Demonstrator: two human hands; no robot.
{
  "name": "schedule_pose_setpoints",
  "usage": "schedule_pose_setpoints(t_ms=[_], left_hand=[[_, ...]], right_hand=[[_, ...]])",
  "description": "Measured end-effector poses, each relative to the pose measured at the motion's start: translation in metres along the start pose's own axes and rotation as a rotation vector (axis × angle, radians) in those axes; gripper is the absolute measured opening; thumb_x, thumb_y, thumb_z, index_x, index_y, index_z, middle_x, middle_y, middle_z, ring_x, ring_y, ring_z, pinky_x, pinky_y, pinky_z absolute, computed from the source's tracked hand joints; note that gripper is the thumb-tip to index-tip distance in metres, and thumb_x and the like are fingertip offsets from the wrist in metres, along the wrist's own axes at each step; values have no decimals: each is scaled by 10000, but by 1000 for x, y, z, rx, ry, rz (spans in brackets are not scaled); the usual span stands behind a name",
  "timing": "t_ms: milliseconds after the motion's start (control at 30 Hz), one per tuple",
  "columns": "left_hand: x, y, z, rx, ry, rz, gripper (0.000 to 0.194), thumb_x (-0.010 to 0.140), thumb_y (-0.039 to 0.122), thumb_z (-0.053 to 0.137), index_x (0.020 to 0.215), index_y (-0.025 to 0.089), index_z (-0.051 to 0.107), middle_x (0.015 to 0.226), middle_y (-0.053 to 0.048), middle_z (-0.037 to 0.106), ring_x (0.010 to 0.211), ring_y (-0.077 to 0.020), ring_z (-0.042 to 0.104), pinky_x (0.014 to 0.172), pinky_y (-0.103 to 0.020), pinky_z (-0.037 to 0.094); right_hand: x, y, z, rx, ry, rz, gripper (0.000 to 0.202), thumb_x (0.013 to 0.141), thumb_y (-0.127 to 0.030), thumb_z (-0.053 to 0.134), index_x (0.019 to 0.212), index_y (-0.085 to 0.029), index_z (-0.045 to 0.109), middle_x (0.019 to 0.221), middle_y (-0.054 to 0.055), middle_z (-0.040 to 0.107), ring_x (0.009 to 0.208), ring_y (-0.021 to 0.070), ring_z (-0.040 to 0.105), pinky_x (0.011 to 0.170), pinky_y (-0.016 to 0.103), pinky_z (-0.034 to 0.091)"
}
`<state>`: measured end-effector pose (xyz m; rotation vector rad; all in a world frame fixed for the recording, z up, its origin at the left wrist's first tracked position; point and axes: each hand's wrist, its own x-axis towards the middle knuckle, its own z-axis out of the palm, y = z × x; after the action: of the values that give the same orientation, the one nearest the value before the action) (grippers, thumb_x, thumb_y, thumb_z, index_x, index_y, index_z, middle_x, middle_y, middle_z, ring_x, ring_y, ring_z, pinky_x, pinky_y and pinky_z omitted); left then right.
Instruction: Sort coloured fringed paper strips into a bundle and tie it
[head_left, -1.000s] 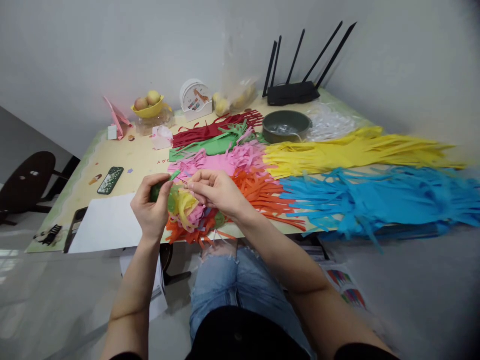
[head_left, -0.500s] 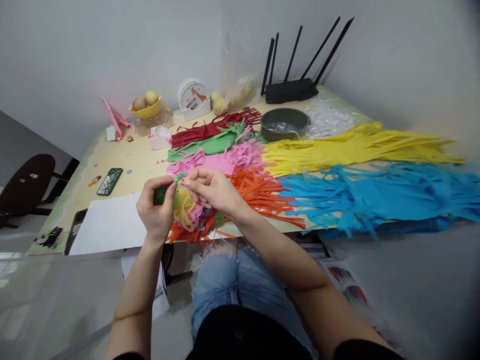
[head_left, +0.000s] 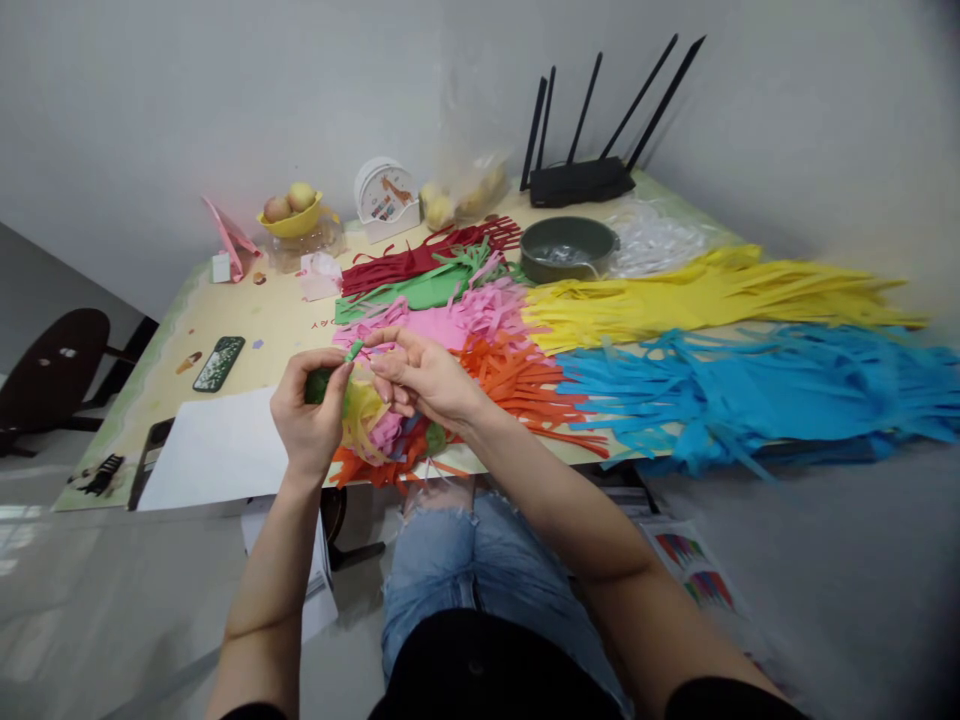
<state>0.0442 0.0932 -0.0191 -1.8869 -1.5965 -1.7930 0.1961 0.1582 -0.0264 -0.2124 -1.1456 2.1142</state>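
Note:
My left hand [head_left: 311, 405] pinches a small green strip [head_left: 355, 350], whose tip stands up above the thumb; more green shows inside the curled fingers. Close beside it on the right, my right hand [head_left: 424, 378] has its index finger stretched toward the strip and a small gap between finger and thumb. Under both hands lies a bundle of yellow strips [head_left: 360, 425] with pink and orange ones. Behind them are fringed sheets in pink [head_left: 431, 325], green [head_left: 435, 290] and dark red [head_left: 420, 260]. Orange fringe [head_left: 510, 385] spreads to the right.
Yellow fringe [head_left: 675, 290] and blue fringe [head_left: 780, 385] cover the table's right side. A dark green bowl [head_left: 566, 262] and black router [head_left: 581, 183] stand behind. White paper [head_left: 214, 450], a phone [head_left: 219, 363] and a fruit bowl [head_left: 289, 224] are on the left.
My right index finger has lifted and straightened, opening a gap from its thumb. The green strip's tip now points more upward in my left hand.

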Motion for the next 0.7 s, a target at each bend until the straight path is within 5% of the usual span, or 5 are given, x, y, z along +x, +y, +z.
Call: schedule_pose_setpoints(t_ms=[300, 467, 567, 700], left_hand=[[-5, 1, 1, 2, -97, 25, 87, 868, 210, 729, 932, 195, 671, 896, -20, 731, 863, -144, 711, 827, -274, 560], [-6, 2, 5, 108, -137, 71, 94, 862, 205, 722, 930, 204, 657, 894, -20, 734, 866, -151, 714, 821, -272, 554], [9, -12, 11, 149, -215, 10, 123, 835, 193, 723, 953, 204, 690, 879, -21, 742, 814, -152, 696, 792, -273, 548], [54, -51, 11, 188, -340, -32, 226, 775, 96, 705, 960, 213, 761, 875, -26, 754, 801, -175, 671, 835, -319, 534]], right_hand=[[2, -1, -4, -184, 61, -62, 546, 738, -488, 811, 1091, -178, 533, 574, -97, 613, 411, 52, 487, 415, 159, 406], [12, -11, -9, -439, 123, -51, 223, 798, -315, 772, 875, -139, 661, 566, -63, 598, 418, 54, 492, 404, 162, 406], [27, -40, -1, -542, 261, -165, 97, 841, -175, 708, 799, -132, 632, 549, -88, 557, 417, 26, 469, 404, 121, 337], [51, -123, 15, -436, 383, -338, 130, 876, -231, 483, 942, -121, 508, 538, -157, 520, 532, -18, 530, 567, 158, 337]])
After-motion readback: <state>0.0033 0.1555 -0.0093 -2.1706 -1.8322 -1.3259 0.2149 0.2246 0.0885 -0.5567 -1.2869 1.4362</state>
